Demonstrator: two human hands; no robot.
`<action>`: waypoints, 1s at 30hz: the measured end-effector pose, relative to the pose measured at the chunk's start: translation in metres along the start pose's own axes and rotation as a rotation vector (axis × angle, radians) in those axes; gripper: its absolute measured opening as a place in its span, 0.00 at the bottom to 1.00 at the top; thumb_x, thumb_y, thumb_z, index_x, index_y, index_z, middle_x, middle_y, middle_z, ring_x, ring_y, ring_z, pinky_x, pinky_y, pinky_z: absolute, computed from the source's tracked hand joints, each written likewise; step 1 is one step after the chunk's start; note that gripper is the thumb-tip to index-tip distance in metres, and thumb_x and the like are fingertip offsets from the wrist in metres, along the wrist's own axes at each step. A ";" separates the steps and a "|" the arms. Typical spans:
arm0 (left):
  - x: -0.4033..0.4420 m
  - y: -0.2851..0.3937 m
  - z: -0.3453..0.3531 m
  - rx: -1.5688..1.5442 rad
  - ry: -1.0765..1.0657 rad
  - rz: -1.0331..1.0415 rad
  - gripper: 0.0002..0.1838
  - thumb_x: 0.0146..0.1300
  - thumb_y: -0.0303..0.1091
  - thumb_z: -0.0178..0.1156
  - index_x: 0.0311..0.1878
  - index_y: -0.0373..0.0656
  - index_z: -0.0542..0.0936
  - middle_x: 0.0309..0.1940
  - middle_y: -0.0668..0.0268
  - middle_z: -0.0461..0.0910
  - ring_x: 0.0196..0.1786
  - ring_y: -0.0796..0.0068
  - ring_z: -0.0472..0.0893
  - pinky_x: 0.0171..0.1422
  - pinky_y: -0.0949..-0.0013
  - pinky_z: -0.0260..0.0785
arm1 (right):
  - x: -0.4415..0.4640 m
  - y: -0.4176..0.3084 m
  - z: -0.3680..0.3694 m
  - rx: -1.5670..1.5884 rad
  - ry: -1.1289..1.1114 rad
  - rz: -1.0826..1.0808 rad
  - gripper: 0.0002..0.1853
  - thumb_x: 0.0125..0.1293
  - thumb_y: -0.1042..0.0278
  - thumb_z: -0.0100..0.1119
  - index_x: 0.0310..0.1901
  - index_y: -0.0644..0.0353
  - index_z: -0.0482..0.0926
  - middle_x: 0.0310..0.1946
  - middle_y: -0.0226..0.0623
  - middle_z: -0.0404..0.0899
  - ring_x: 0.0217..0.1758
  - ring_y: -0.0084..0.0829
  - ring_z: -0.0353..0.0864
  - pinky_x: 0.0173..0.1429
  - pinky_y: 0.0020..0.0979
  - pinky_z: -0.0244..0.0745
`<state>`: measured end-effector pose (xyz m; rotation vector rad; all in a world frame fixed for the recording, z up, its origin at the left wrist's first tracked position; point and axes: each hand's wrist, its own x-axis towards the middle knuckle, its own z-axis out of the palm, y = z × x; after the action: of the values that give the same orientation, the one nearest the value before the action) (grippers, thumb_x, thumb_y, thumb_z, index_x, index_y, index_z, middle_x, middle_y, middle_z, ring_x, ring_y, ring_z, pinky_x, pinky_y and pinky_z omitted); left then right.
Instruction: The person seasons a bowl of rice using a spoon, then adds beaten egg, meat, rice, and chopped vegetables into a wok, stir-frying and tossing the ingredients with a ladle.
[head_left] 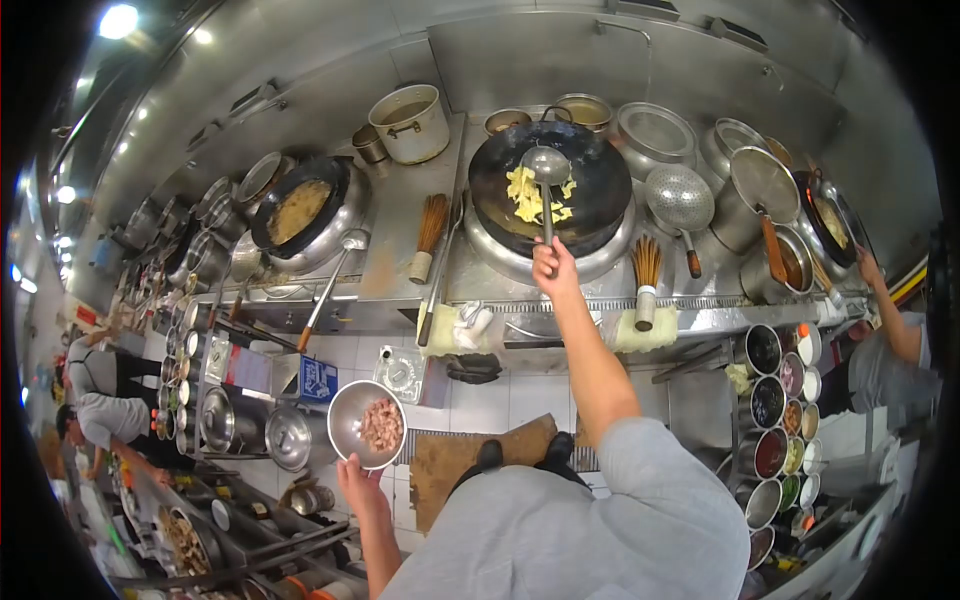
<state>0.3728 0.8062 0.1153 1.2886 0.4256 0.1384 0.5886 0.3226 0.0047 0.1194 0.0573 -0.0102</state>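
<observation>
My right hand is closed round the handle of a metal ladle, whose bowl rests over the food in a large black wok. Pieces of yellow scrambled egg lie in that wok beneath and beside the ladle. Down at the left, my left hand grips the rim of a steel bowl. Inside the bowl are small chunks of pinkish meat. The bowl is held out over the floor, apart from the stove.
Bamboo brushes flank the wok. A perforated skimmer lies to its right, a big pot behind left. Another wok holds food. Seasoning containers stand at right. Other people work at both sides, one person's hand near the right wok.
</observation>
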 end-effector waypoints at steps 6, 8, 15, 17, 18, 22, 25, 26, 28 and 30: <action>0.032 -0.004 -0.011 -0.042 -0.195 -0.008 0.05 0.71 0.32 0.51 0.39 0.43 0.68 0.41 0.64 0.78 0.44 0.73 0.80 0.47 0.65 0.77 | -0.037 0.016 0.054 0.014 0.196 -0.032 0.19 0.74 0.53 0.48 0.30 0.59 0.67 0.15 0.24 0.62 0.14 0.19 0.61 0.17 0.24 0.56; 0.050 -0.012 -0.020 -0.050 -0.255 -0.037 0.04 0.70 0.32 0.51 0.41 0.43 0.70 0.42 0.63 0.79 0.43 0.73 0.81 0.44 0.67 0.77 | -0.094 0.036 0.069 -0.081 0.248 -0.053 0.19 0.73 0.52 0.48 0.30 0.58 0.68 0.14 0.23 0.62 0.14 0.19 0.61 0.17 0.24 0.56; 0.089 -0.007 -0.018 0.004 -0.423 -0.088 0.09 0.70 0.31 0.53 0.32 0.46 0.66 0.34 0.71 0.72 0.38 0.81 0.75 0.45 0.67 0.76 | -0.248 0.147 0.037 -0.486 0.487 -0.161 0.18 0.74 0.51 0.49 0.29 0.54 0.67 0.18 0.24 0.66 0.14 0.17 0.60 0.14 0.23 0.52; 0.092 -0.005 -0.017 0.060 -0.454 -0.095 0.09 0.70 0.32 0.52 0.32 0.46 0.66 0.34 0.72 0.72 0.37 0.82 0.74 0.46 0.67 0.76 | -0.268 0.170 0.029 -0.481 0.616 -0.167 0.17 0.74 0.50 0.48 0.32 0.53 0.66 0.19 0.25 0.67 0.14 0.17 0.60 0.14 0.23 0.52; 0.094 -0.009 -0.019 0.045 -0.469 -0.095 0.09 0.70 0.32 0.52 0.32 0.46 0.66 0.35 0.72 0.72 0.39 0.81 0.75 0.46 0.66 0.76 | -0.277 0.176 0.039 -0.535 0.637 -0.205 0.13 0.75 0.54 0.49 0.36 0.53 0.65 0.21 0.25 0.67 0.14 0.16 0.59 0.15 0.22 0.53; 0.092 -0.022 -0.021 -0.004 -0.462 -0.149 0.08 0.70 0.33 0.53 0.34 0.46 0.67 0.36 0.71 0.74 0.40 0.80 0.77 0.45 0.66 0.78 | -0.308 0.165 0.082 -1.133 0.764 -0.140 0.10 0.73 0.62 0.51 0.51 0.54 0.68 0.22 0.26 0.66 0.16 0.15 0.60 0.15 0.21 0.54; 0.077 -0.021 -0.018 -0.020 -0.464 -0.167 0.08 0.70 0.34 0.53 0.34 0.46 0.68 0.36 0.71 0.75 0.39 0.79 0.77 0.46 0.66 0.79 | -0.317 0.146 0.108 -1.923 0.905 -0.056 0.25 0.70 0.61 0.54 0.67 0.49 0.62 0.28 0.39 0.76 0.23 0.30 0.76 0.22 0.34 0.70; 0.070 -0.021 -0.016 -0.020 -0.447 -0.158 0.08 0.70 0.34 0.54 0.35 0.46 0.68 0.36 0.71 0.75 0.40 0.79 0.78 0.46 0.65 0.79 | -0.314 0.122 0.092 -2.223 0.837 -0.129 0.30 0.69 0.61 0.55 0.71 0.47 0.57 0.34 0.46 0.78 0.32 0.41 0.79 0.33 0.41 0.73; 0.059 -0.027 -0.017 -0.035 -0.460 -0.152 0.08 0.70 0.34 0.54 0.35 0.46 0.68 0.36 0.70 0.75 0.40 0.78 0.78 0.46 0.65 0.79 | -0.304 0.103 0.085 -2.598 0.830 -0.107 0.34 0.67 0.61 0.54 0.73 0.46 0.54 0.48 0.60 0.78 0.54 0.61 0.75 0.59 0.51 0.69; 0.045 -0.024 -0.018 -0.064 -0.476 -0.136 0.08 0.70 0.34 0.54 0.34 0.47 0.68 0.36 0.70 0.75 0.41 0.78 0.78 0.46 0.65 0.78 | -0.317 0.102 0.085 -2.679 0.785 -0.077 0.34 0.67 0.61 0.54 0.73 0.45 0.54 0.48 0.59 0.79 0.52 0.60 0.76 0.58 0.50 0.70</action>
<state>0.4039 0.8305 0.0782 1.1791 0.0973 -0.2650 0.2782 0.4159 0.1189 -2.5749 0.7951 0.0433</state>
